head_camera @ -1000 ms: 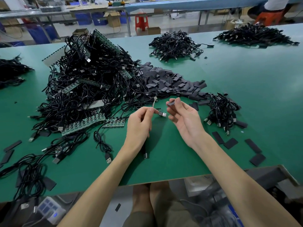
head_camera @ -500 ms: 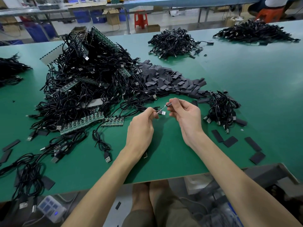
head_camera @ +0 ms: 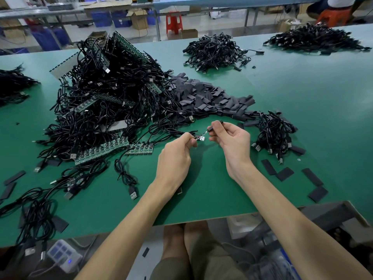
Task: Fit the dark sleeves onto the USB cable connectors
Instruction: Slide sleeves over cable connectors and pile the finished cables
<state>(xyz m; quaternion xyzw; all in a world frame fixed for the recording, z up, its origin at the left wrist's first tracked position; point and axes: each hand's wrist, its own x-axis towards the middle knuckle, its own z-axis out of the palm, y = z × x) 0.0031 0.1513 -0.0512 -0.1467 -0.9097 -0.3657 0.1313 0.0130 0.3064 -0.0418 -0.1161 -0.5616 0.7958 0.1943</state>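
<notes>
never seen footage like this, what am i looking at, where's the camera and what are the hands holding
There is no machine here: a person works with bare hands, and the one camera sits on their head, looking forward and down, so the arms reach in from below. The green table carries a big tangle of black USB cables with green circuit-board strips among them, a heap of flat dark sleeves, a smaller cable bundle to the right and a few loose sleeves near the edge. The left hand pinches the small connector at a cable's end. The right hand pinches one dark sleeve close beside it; whether it is on yet is too small to tell.
</notes>
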